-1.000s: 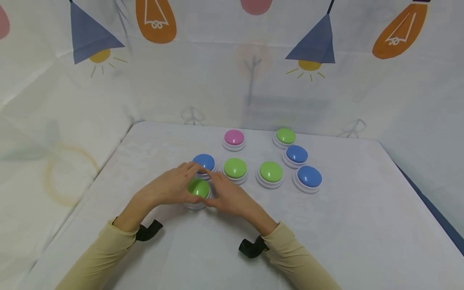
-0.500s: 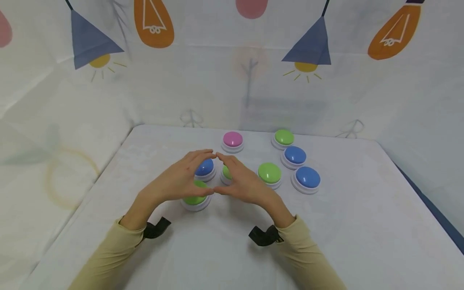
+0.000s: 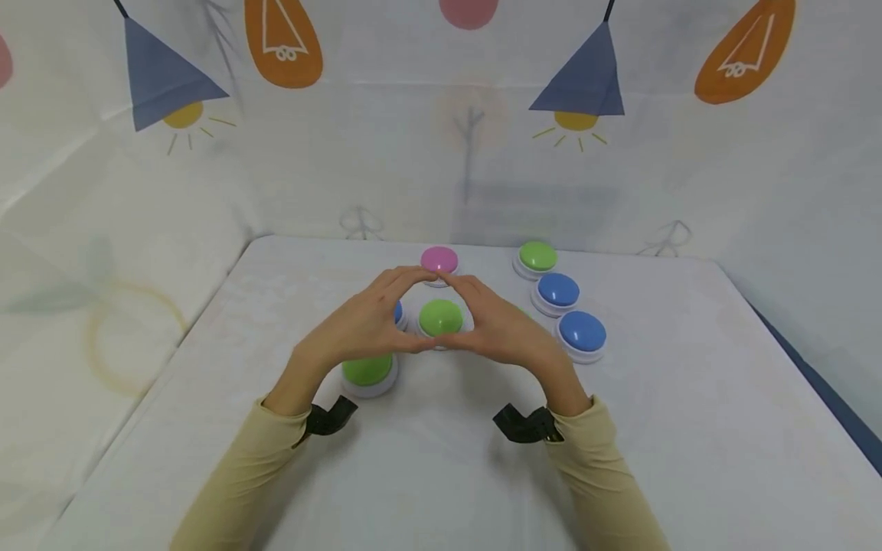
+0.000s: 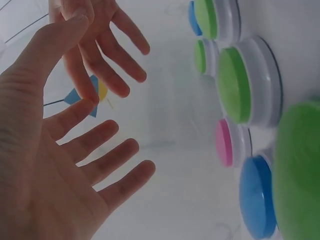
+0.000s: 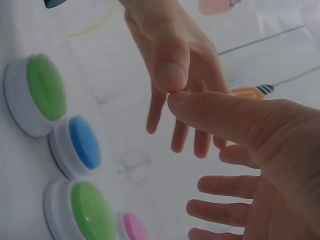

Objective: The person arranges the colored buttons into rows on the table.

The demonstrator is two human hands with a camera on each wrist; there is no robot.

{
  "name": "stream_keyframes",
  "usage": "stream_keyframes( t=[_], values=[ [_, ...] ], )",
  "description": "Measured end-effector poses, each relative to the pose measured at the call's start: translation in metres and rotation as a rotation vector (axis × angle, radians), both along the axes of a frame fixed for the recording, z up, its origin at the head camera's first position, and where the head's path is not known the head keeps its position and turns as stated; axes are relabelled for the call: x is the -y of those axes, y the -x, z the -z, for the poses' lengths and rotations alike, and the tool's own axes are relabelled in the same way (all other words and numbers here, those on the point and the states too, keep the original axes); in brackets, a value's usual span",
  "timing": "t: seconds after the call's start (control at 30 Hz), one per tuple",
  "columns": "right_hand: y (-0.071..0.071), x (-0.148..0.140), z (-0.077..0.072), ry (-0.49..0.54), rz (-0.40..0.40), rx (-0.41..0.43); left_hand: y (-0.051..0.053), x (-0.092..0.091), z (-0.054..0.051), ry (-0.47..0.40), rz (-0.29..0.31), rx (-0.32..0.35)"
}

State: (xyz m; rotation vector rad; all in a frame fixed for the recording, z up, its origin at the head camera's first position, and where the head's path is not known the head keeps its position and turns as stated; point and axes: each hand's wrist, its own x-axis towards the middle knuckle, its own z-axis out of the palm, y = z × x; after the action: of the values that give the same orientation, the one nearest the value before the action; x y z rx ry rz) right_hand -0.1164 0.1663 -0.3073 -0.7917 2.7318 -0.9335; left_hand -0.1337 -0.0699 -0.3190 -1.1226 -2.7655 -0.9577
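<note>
My left hand [image 3: 361,317] and right hand [image 3: 506,325] are raised above the table, their thumbs and fingertips meeting in a ring. Through that ring, in the head view, shows a green push button [image 3: 441,317] on a white base. Neither hand holds anything. Both wrist views show spread fingers on the left hand [image 4: 65,160] and right hand [image 5: 280,170], with the buttons apart from them. A blue button [image 3: 399,312] is partly covered by my left hand, and another green button [image 3: 367,371] sits in front of it. My right hand hides most of a further green button.
At the back stands a pink button [image 3: 439,259]. To the right are a green button [image 3: 538,256] and two blue buttons [image 3: 559,289] [image 3: 583,331]. The white table [image 3: 441,474] meets a printed cloth wall [image 3: 400,168] behind.
Both hands have moved right and away from me, from around the front-left green button to above the middle green one. They keep their ring shape; the buttons stay put.
</note>
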Motion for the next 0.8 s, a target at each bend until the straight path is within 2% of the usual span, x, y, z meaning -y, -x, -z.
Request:
stream_keyframes(
  t=[0.13,0.33,0.5,0.7,0.8],
  values=[
    [0.002,-0.014,-0.006,0.009,0.036,0.008,0.007,-0.015,-0.004,-0.043,0.023,-0.007],
    [0.003,-0.039,-0.015,0.044,0.098,0.057,0.017,-0.042,-0.011,-0.064,0.042,0.025],
    [0.002,-0.06,-0.021,0.05,0.144,0.081,0.027,-0.065,-0.012,-0.095,0.08,0.04],
    [0.004,-0.079,-0.023,0.037,0.187,0.03,0.037,-0.095,-0.014,-0.106,0.094,0.029],
    [0.004,-0.092,-0.026,0.036,0.22,0.015,0.041,-0.11,-0.017,-0.13,0.112,0.046]
  ],
)
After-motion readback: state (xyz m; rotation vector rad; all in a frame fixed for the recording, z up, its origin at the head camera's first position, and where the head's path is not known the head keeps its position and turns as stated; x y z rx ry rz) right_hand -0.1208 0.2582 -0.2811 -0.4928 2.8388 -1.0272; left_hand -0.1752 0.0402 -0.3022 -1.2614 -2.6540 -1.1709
